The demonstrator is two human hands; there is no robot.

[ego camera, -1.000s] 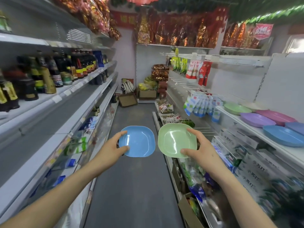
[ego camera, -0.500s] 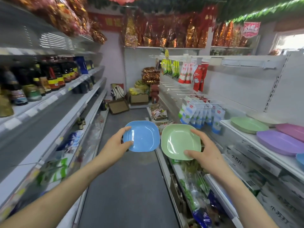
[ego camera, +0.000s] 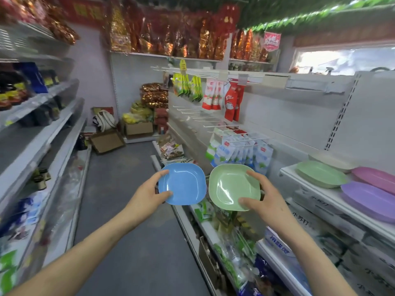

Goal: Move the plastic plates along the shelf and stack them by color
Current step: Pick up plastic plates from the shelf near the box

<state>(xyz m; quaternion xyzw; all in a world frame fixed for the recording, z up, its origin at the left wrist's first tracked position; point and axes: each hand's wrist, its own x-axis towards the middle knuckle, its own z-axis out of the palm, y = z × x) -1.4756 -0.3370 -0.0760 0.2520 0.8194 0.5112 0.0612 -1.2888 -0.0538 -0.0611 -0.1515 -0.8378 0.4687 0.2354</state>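
My left hand (ego camera: 148, 194) grips the left rim of a small blue square plate (ego camera: 183, 183), held out over the aisle. Beside it, my right hand (ego camera: 264, 197) grips the right rim of a small green square plate (ego camera: 232, 186). The two plates hang side by side, almost touching. On the white shelf (ego camera: 286, 170) to the right lie a larger green plate (ego camera: 320, 174), a cream plate (ego camera: 329, 160) behind it, a pink plate (ego camera: 376, 177) and a purple plate (ego camera: 367, 198).
Packets (ego camera: 241, 152) hang on wire hooks left of the plate shelf. Boxes fill the shelves below it. Bottles line the left shelving (ego camera: 38, 97). The grey aisle floor (ego camera: 119, 199) runs ahead to cardboard boxes (ego camera: 139, 129) at the end wall.
The view has moved forward and turned right: the shelf plates slid toward the right edge and the blue shelf plates left the view. Both hands keep their plates, now slightly lower in the view.
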